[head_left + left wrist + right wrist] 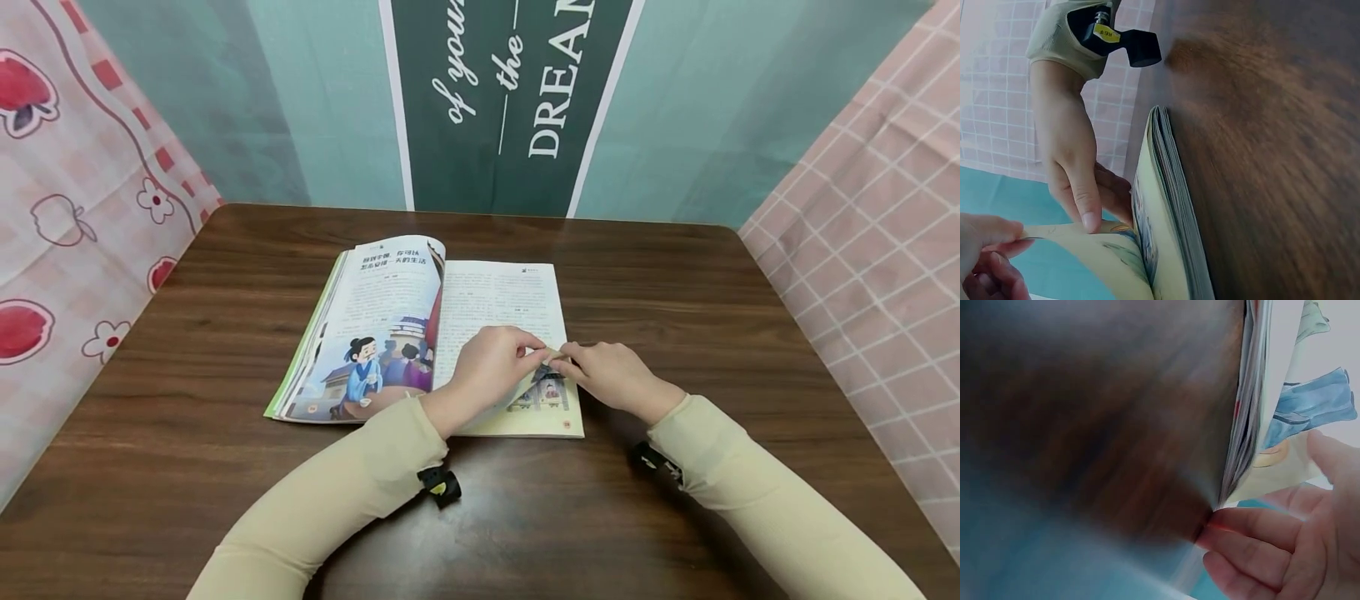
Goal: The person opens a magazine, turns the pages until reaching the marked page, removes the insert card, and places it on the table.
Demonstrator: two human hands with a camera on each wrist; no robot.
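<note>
across the head view alone, the book (457,318) shows its heading (393,260)

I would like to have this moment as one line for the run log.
left hand: pinches lifted page | right hand: holds same page near its edge | book: lies open on table
</note>
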